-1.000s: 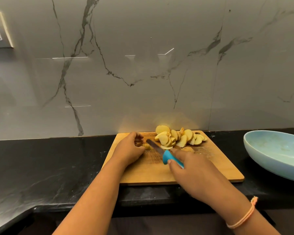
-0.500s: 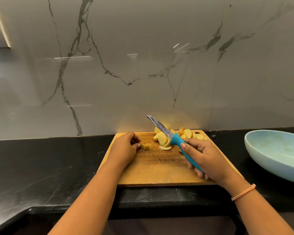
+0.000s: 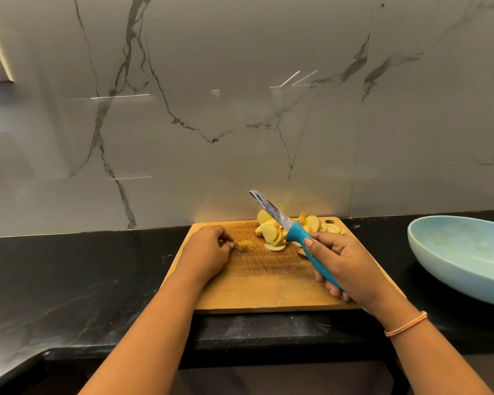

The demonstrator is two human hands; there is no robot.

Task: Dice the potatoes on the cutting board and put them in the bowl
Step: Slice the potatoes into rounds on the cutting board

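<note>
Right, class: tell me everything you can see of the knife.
The knife has a teal handle, plastic by its look, which flares where it meets a narrow grey metal blade with a mottled surface. The right hand grips the handle, thumb on top. The blade is held up off the cutting board, its tip angled up and to the left, crossing in front of the pile of potato slices.

We have one view, from the head: it looks forward and down, close over the cutting board [image 3: 268,292], towards the wall [image 3: 240,109].
</note>
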